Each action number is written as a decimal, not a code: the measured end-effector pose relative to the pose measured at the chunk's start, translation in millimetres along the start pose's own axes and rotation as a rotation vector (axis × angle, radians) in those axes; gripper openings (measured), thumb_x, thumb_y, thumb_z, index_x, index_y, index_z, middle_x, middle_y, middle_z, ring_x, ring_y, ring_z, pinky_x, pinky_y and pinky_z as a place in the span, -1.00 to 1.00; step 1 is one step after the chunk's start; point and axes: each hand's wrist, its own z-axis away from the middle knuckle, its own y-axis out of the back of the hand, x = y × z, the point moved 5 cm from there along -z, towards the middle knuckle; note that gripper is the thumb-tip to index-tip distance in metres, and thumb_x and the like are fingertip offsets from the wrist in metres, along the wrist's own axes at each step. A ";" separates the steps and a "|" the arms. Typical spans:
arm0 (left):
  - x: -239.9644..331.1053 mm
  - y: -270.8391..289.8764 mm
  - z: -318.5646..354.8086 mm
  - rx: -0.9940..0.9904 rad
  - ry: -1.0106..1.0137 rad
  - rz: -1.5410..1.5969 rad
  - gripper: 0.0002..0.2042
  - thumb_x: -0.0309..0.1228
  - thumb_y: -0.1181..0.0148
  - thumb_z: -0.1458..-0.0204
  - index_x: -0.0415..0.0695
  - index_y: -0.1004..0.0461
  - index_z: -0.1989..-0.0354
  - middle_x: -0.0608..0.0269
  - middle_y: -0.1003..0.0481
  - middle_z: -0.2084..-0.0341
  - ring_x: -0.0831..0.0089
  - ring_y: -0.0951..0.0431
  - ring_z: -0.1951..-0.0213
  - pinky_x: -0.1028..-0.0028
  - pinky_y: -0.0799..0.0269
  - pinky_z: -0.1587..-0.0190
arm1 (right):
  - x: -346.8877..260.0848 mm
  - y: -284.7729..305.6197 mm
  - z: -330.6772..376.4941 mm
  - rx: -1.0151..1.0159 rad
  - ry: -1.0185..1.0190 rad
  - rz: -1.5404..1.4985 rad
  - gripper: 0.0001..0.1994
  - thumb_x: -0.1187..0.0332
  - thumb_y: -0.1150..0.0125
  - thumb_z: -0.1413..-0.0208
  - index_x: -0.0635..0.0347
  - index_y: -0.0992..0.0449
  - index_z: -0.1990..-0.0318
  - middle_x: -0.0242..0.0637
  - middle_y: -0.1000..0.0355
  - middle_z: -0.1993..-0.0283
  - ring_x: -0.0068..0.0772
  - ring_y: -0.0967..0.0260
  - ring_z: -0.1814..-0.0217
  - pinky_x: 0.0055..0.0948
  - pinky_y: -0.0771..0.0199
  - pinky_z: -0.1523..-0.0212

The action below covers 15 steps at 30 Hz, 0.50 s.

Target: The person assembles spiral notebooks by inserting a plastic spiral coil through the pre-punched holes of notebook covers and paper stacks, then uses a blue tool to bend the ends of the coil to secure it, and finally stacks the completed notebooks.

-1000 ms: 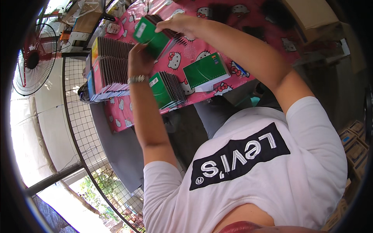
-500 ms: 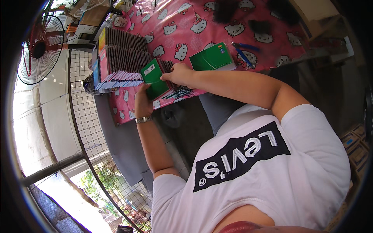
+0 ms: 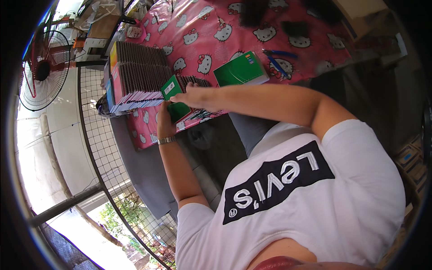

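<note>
A green-covered notebook (image 3: 170, 86) stands at the near end of a short row of spiral notebooks (image 3: 194, 81), close to the table's front edge. My left hand (image 3: 165, 122) holds its lower left edge, with the fingers partly hidden behind it. My right hand (image 3: 200, 97) reaches across from the right. Its thumb lies over the green cover, and its other fingers curl over the spiral edges behind. Just left of this row is a large block of spiral notebooks (image 3: 139, 67) packed tightly together. Another green notebook (image 3: 240, 71) lies flat to the right.
Blue-handled pliers (image 3: 280, 63) lie beside the flat notebook on a pink patterned tablecloth (image 3: 204, 42). A cardboard box (image 3: 360, 18) stands at the far right. On the left are a red fan (image 3: 42, 69) and a wire mesh panel (image 3: 96, 121).
My right hand has shifted left and slightly down, with its thumb farther across the green cover. My left hand has stayed at the notebook's lower edge. The view has tilted a little.
</note>
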 end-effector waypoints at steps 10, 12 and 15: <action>72.4 -126.5 96.3 0.206 -1.205 -0.765 -0.69 -0.49 -0.26 0.00 -0.20 -0.47 0.04 0.18 -0.51 0.08 0.32 -0.48 0.01 0.34 -0.41 0.00 | 81.1 438.0 142.4 1.558 0.046 1.238 -0.70 0.21 -0.21 -0.06 0.25 -0.57 0.18 0.02 -0.48 0.12 0.04 -0.43 0.01 -0.06 -0.46 0.01; 39.0 -199.4 120.1 -0.116 -1.386 -1.066 -0.70 -0.51 -0.29 0.02 -0.18 -0.49 0.07 0.15 -0.51 0.07 0.23 -0.49 0.01 0.29 -0.42 -0.01 | 101.1 433.7 142.8 1.472 -0.014 1.446 -0.70 0.19 -0.22 -0.05 0.25 -0.57 0.21 0.00 -0.49 0.14 0.01 -0.43 -0.01 -0.06 -0.46 -0.01; 2.0 -269.9 113.6 -0.359 -1.432 -1.294 -0.74 -0.44 -0.33 0.07 -0.12 -0.53 0.16 0.18 -0.54 0.16 0.15 -0.52 0.10 0.26 -0.49 0.07 | 157.4 518.7 148.5 1.772 0.230 1.349 -0.70 0.16 -0.23 -0.05 0.24 -0.56 0.27 -0.01 -0.49 0.16 0.01 -0.44 0.01 -0.08 -0.49 0.02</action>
